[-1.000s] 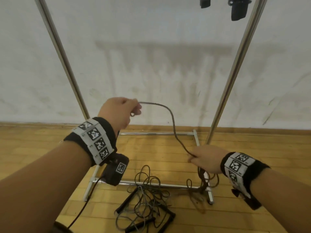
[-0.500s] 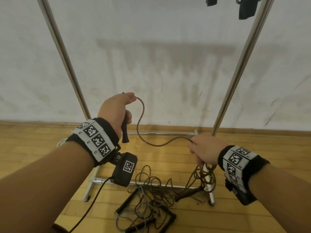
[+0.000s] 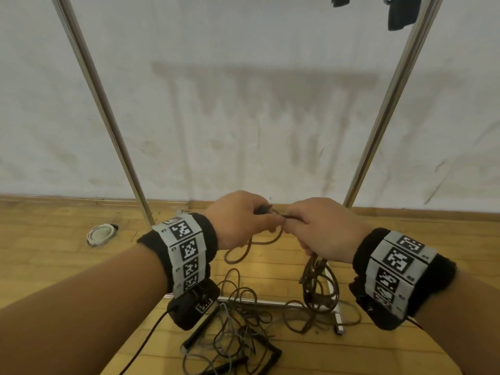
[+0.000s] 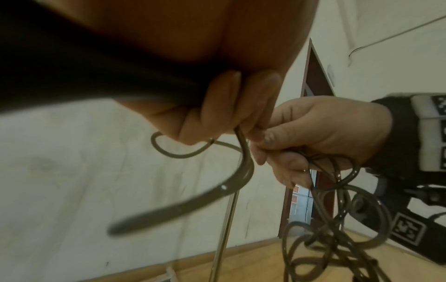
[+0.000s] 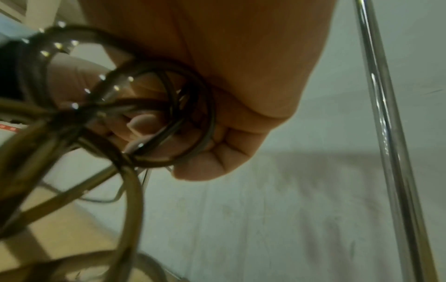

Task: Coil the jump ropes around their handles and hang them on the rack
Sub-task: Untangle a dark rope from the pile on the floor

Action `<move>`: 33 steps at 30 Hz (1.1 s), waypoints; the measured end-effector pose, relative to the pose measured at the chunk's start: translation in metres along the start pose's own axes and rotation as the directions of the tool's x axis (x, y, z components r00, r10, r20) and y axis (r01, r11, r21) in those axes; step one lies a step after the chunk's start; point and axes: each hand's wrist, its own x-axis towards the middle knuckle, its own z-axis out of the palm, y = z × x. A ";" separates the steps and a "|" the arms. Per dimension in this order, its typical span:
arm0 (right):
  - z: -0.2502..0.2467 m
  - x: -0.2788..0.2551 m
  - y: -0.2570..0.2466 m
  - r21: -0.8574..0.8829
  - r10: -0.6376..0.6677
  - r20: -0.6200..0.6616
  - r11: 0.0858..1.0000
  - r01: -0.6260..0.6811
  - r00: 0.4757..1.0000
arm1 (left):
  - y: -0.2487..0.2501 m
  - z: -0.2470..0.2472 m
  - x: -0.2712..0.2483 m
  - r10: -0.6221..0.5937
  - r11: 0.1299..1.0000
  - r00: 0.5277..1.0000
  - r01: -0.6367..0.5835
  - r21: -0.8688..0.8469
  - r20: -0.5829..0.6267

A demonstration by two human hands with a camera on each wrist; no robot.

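The brown jump rope (image 3: 316, 282) is held up in front of the rack (image 3: 384, 109), between its two uprights and above its base bar, with most of its length already gathered into loops that dangle from the right hand (image 3: 322, 228). That hand is curled into a fist around the bundle, and the right wrist view shows several strands passing through the closed fingers (image 5: 217, 156), probably so the finished turns cannot slip apart while more rope is added. The left hand (image 3: 238, 220) meets it knuckle to knuckle, fingers wrapped round the dark handle (image 3: 263, 209) and the rope's near end, a short slack loop (image 3: 243, 253) sagging below between the two hands. Holding the handle close against the bundle looks like the way to lay the next turn tightly, so the coiling seems well along but not finished, and nothing of this rope hangs on the rack yet. Below the rack's base bar, on the wooden floor (image 3: 54, 266), lies a tangle of other ropes (image 3: 238, 331) with black handles, seemingly waiting their turn. High on the rack, near its right upright, dark items (image 3: 400, 9) hang at the frame's edge, too cropped to identify
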 end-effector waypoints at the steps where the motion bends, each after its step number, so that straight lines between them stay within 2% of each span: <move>1: -0.001 0.000 0.003 0.032 -0.001 -0.012 0.999 0.002 1.000 | 0.002 -0.003 0.002 -0.002 0.999 0.999 0.001 -0.036 -0.034; 3: -0.002 0.000 0.011 0.045 0.006 -0.019 0.999 -0.005 1.000 | 0.007 -0.012 0.005 -0.017 0.974 0.995 -0.007 -0.226 -0.101; 7: 0.009 0.004 0.037 0.018 0.067 0.039 0.998 -0.067 0.997 | 0.014 -0.033 0.004 -0.099 0.807 0.962 -0.073 -0.586 -0.255; 10: 0.026 0.003 0.061 -0.070 0.152 0.162 0.987 -0.143 0.975 | 0.009 -0.056 0.003 -0.225 0.672 0.887 -0.157 -0.723 -0.402; 12: 0.039 0.000 0.077 -0.129 0.233 0.246 0.970 -0.207 0.941 | 0.000 -0.069 0.004 -0.318 0.621 0.829 -0.185 -0.762 -0.460; 14: 0.047 -0.001 0.085 -0.192 0.314 0.283 0.944 -0.267 0.906 | -0.013 -0.073 0.004 -0.394 0.655 0.782 -0.131 -0.744 -0.484; 16: 0.047 -0.001 0.082 -0.249 0.346 0.266 0.926 -0.282 0.900 | -0.027 -0.069 0.006 -0.403 0.815 0.765 0.049 -0.578 -0.503; 18: 0.043 0.003 0.071 -0.226 0.301 0.238 0.942 -0.248 0.924 | -0.037 -0.061 0.006 -0.347 0.922 0.800 0.194 -0.335 -0.489; 20: 0.033 0.003 0.058 -0.127 0.243 0.212 0.967 -0.220 0.947 | -0.039 -0.051 0.007 -0.275 0.956 0.855 0.193 -0.222 -0.440; 22: 0.023 0.003 0.041 -0.056 0.190 0.187 0.982 -0.183 0.964 | -0.033 -0.038 0.005 -0.176 0.969 0.918 0.099 -0.225 -0.355; 24: 0.017 0.001 0.025 -0.053 0.134 0.181 0.991 -0.127 0.974 | -0.024 -0.021 0.005 -0.039 0.967 0.979 -0.013 -0.254 -0.199; 25: 0.014 -0.001 0.018 -0.075 0.109 0.181 0.992 -0.097 0.977 | -0.018 -0.013 0.004 0.019 0.966 0.994 -0.046 -0.254 -0.108; 28: 0.009 -0.003 0.003 -0.131 0.056 0.177 0.991 -0.033 0.983 | -0.003 0.008 0.002 0.079 0.989 0.993 -0.066 -0.129 0.092; 31: 0.003 -0.005 -0.002 -0.156 0.032 0.156 0.988 -0.008 0.987 | 0.000 0.014 0.001 0.074 0.992 0.991 -0.085 0.095 0.113; 33: 0.000 -0.005 0.000 -0.162 0.028 0.135 0.987 -0.006 0.990 | 0.001 0.013 0.002 0.060 0.987 0.995 -0.072 0.143 0.086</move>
